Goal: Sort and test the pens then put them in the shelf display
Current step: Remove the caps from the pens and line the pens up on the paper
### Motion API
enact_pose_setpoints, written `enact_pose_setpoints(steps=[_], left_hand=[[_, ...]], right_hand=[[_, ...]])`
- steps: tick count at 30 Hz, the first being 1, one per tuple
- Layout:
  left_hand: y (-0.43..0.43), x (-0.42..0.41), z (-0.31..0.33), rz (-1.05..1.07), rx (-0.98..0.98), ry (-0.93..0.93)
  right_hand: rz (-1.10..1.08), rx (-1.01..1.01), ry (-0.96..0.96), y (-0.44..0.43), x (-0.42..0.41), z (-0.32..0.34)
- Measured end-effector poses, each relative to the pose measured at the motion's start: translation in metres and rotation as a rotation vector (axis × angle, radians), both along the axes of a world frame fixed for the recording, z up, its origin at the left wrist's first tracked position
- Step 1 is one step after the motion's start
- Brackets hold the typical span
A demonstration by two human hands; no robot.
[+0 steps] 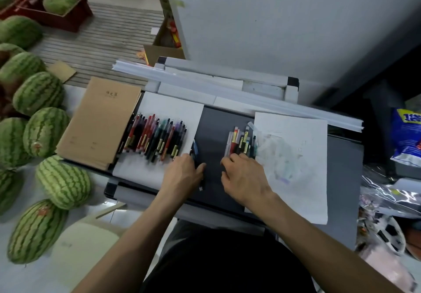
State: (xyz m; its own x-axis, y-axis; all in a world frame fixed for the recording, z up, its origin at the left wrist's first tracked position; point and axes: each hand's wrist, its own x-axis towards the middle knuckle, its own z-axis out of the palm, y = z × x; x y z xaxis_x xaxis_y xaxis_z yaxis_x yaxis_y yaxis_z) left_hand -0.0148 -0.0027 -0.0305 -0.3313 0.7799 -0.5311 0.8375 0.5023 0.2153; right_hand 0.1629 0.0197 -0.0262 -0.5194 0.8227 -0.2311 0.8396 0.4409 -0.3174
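A row of several coloured pens [157,139] lies on a white sheet [173,108] at the left of the dark table [211,128]. A smaller group of pens [241,143] lies on the dark surface beside a scribbled white test sheet [303,156]. My left hand [184,174] grips a dark pen [197,163] at the right edge of the left sheet. My right hand [243,176] has curled fingers at the near ends of the smaller group; whether it holds one is hidden.
A stack of brown notebooks [100,124] lies left of the pens. Long white strips [205,81] lie across the far edge. Several watermelons [43,131] lie on the floor at the left. Plastic bags [391,192] crowd the right.
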Motion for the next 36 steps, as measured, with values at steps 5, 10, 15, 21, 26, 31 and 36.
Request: enact_pose_setpoints(steps=[5, 10, 15, 21, 26, 31, 36], left_hand=[[0.019, 0.011, -0.001, -0.018, -0.028, -0.011], [0.025, 0.018, -0.005, -0.041, -0.038, 0.008], [0.020, 0.012, -0.018, -0.129, 0.026, 0.022], [0.017, 0.008, -0.019, -0.173, 0.069, 0.035], [0.015, 0.003, -0.020, -0.118, 0.165, -0.091], [0.020, -0.004, -0.021, 0.152, 0.210, -0.332], [0.013, -0.015, -0.032, 0.272, 0.206, -0.669]], right_hand=[[-0.100, -0.038, 0.025, -0.005, 0.011, 0.001], [-0.267, -0.117, 0.039, -0.003, 0.038, 0.001], [-0.429, -0.202, 0.055, -0.001, 0.058, 0.004], [-0.582, -0.284, 0.234, -0.002, 0.073, 0.001], [-0.462, -0.268, 0.266, 0.001, 0.075, 0.002], [-0.274, -0.128, 0.203, 0.020, 0.075, 0.003], [0.046, 0.048, 0.084, 0.048, 0.071, 0.003]])
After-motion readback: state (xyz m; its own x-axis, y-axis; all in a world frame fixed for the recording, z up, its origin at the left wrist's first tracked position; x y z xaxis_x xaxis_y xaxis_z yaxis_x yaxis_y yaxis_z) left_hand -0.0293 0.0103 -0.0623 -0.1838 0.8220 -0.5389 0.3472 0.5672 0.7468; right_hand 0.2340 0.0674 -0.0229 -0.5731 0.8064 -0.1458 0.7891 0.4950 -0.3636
